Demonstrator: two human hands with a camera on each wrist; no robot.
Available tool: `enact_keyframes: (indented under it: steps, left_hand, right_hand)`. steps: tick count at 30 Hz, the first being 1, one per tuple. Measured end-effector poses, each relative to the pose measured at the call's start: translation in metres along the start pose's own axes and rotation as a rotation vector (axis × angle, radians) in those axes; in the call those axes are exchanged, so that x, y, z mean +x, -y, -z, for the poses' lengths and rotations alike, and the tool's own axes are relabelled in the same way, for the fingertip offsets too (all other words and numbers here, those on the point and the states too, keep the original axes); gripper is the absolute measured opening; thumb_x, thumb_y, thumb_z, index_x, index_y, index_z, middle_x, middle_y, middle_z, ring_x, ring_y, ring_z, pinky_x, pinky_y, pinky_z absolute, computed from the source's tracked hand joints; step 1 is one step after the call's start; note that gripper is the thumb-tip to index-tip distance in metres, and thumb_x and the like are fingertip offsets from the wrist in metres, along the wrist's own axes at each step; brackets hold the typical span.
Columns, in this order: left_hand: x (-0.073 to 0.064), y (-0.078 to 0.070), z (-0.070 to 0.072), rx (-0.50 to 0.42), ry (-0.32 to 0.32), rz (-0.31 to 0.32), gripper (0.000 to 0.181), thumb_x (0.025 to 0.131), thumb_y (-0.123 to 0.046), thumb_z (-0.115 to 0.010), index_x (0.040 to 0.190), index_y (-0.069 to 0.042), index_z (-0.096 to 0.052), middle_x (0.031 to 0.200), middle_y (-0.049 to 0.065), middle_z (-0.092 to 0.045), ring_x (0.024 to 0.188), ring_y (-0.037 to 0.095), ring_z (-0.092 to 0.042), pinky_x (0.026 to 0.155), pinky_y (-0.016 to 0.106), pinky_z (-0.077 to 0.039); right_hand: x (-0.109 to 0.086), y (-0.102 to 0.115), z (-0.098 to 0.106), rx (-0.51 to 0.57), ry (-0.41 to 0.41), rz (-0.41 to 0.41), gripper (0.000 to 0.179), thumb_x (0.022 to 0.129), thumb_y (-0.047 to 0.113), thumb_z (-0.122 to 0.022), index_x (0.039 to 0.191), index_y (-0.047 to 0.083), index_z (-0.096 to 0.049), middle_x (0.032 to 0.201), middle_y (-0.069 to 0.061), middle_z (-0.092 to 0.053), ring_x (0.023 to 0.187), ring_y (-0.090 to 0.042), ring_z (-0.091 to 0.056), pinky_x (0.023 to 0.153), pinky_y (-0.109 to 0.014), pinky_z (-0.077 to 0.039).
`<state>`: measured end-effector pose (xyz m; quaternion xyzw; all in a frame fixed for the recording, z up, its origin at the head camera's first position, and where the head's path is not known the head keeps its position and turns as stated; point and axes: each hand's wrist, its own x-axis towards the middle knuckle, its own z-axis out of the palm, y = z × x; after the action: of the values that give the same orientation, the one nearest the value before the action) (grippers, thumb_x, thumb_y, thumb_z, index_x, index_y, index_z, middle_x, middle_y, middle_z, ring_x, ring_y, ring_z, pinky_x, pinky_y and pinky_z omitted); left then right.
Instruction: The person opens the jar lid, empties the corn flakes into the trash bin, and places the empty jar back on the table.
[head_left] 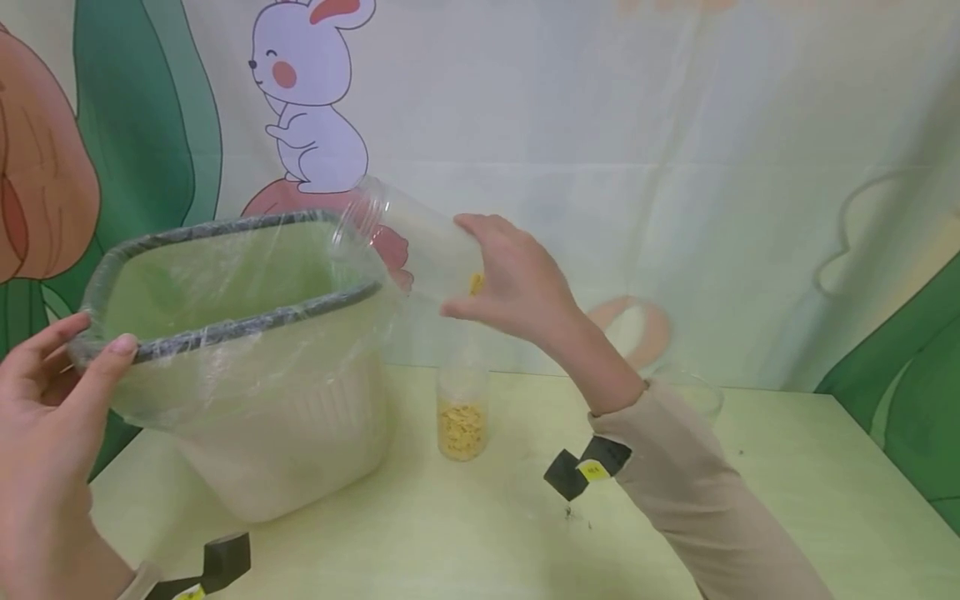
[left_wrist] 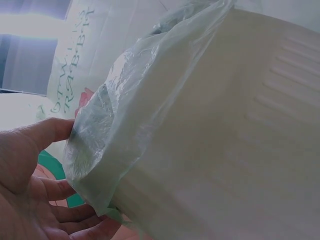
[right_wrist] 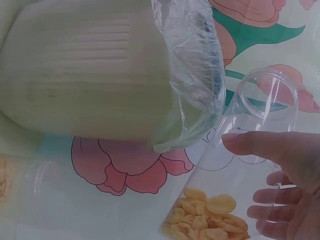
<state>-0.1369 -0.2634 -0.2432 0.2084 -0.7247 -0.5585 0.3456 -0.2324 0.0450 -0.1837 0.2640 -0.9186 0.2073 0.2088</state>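
Note:
A pale trash bin (head_left: 292,458) with a dark rim, lined with a clear plastic bag (head_left: 247,350), stands on the left of the table. My left hand (head_left: 56,417) grips its near-left rim through the bag, thumb outside. In my right hand (head_left: 521,279) is a clear jar (head_left: 423,237), tilted so that its open mouth is at the bin's right rim. Yellow flakes (right_wrist: 210,215) lie in the jar's bottom in the right wrist view. A second clear jar (head_left: 462,417), partly filled with yellow flakes, stands upright on the table below my right hand.
A clear round lid-like piece (head_left: 697,392) lies at the back right, partly behind my right sleeve (head_left: 697,483). Behind the table (head_left: 465,533) hangs a printed cloth (head_left: 600,125) with a rabbit and flowers. Small dark specks lie on the tabletop.

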Motion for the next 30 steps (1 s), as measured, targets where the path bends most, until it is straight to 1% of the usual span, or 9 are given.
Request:
enact_keyframes:
  steps: [3,5,9,11,15,18,24,26,30]
  left_hand:
    - [0.000,0.001,0.000,0.009,-0.003,-0.009,0.047,0.089,-0.023,-0.057,0.134,-0.025,-0.043,0.113,-0.017,-0.041,0.090,-0.003,-0.041,0.094,0.021,-0.031]
    - [0.002,0.001,0.000,0.012,-0.006,-0.013,0.047,0.089,-0.023,-0.058,0.133,-0.024,-0.043,0.114,-0.015,-0.042,0.089,-0.003,-0.041,0.090,0.019,-0.032]
    - [0.005,0.003,0.000,-0.001,-0.010,-0.008,0.047,0.088,-0.022,-0.059,0.133,-0.025,-0.044,0.118,-0.012,-0.043,0.088,-0.003,-0.042,0.088,0.018,-0.032]
    - [0.006,0.003,0.000,-0.001,-0.010,-0.005,0.047,0.088,-0.023,-0.059,0.133,-0.025,-0.044,0.119,-0.012,-0.043,0.088,-0.003,-0.042,0.089,0.019,-0.032]
    - [0.006,0.004,0.001,0.002,-0.014,0.013,0.048,0.088,-0.024,-0.060,0.133,-0.026,-0.044,0.120,-0.012,-0.044,0.088,-0.004,-0.042,0.095,0.022,-0.032]
    - [0.006,0.003,0.001,-0.001,-0.019,0.019,0.048,0.088,-0.024,-0.060,0.133,-0.026,-0.044,0.119,-0.013,-0.044,0.088,-0.004,-0.042,0.097,0.022,-0.032]
    - [0.007,0.004,0.000,-0.002,-0.025,0.013,0.047,0.087,-0.024,-0.060,0.132,-0.026,-0.045,0.116,-0.013,-0.044,0.088,-0.004,-0.043,0.094,0.021,-0.033]
    - [0.007,0.004,0.000,-0.003,-0.024,0.009,0.048,0.087,-0.023,-0.061,0.132,-0.026,-0.045,0.116,-0.013,-0.044,0.088,-0.004,-0.043,0.093,0.020,-0.033]
    - [0.007,0.005,0.000,0.005,-0.027,0.001,0.047,0.087,-0.024,-0.060,0.132,-0.026,-0.045,0.117,-0.013,-0.044,0.088,-0.004,-0.042,0.093,0.021,-0.033]
  right_hand:
    - [0.006,0.005,0.001,-0.032,0.007,-0.001,0.082,0.068,0.032,-0.079,0.135,0.006,-0.040,0.132,-0.009,-0.047,0.110,-0.024,-0.050,0.089,-0.037,-0.044]
    - [0.010,0.008,0.002,-0.051,0.011,-0.004,0.081,0.069,0.031,-0.078,0.136,0.007,-0.039,0.133,-0.009,-0.046,0.111,-0.025,-0.050,0.088,-0.037,-0.045]
    - [0.017,0.011,0.002,-0.089,0.013,-0.008,0.080,0.070,0.030,-0.077,0.136,0.007,-0.039,0.133,-0.007,-0.045,0.110,-0.024,-0.051,0.086,-0.036,-0.046]
    - [0.021,0.013,0.001,-0.123,0.016,-0.008,0.080,0.070,0.030,-0.077,0.136,0.008,-0.038,0.133,-0.007,-0.045,0.110,-0.023,-0.051,0.084,-0.035,-0.047]
    - [0.028,0.018,-0.001,-0.204,0.033,0.000,0.078,0.072,0.030,-0.074,0.137,0.009,-0.037,0.132,-0.007,-0.045,0.110,-0.021,-0.050,0.074,-0.033,-0.050]
    - [0.033,0.021,-0.002,-0.261,0.039,0.017,0.078,0.072,0.029,-0.073,0.137,0.008,-0.036,0.133,-0.007,-0.045,0.113,-0.021,-0.048,0.071,-0.033,-0.050]
    - [0.042,0.029,-0.003,-0.377,0.048,0.055,0.076,0.074,0.027,-0.071,0.138,0.006,-0.035,0.134,-0.008,-0.044,0.119,-0.022,-0.044,0.075,-0.032,-0.051]
    - [0.044,0.032,-0.003,-0.410,0.054,0.065,0.076,0.074,0.027,-0.071,0.137,0.005,-0.035,0.133,-0.008,-0.044,0.119,-0.022,-0.044,0.076,-0.032,-0.051]
    - [0.048,0.038,-0.005,-0.459,0.043,0.100,0.077,0.074,0.030,-0.073,0.136,0.004,-0.036,0.131,-0.009,-0.045,0.118,-0.023,-0.045,0.083,-0.030,-0.049]
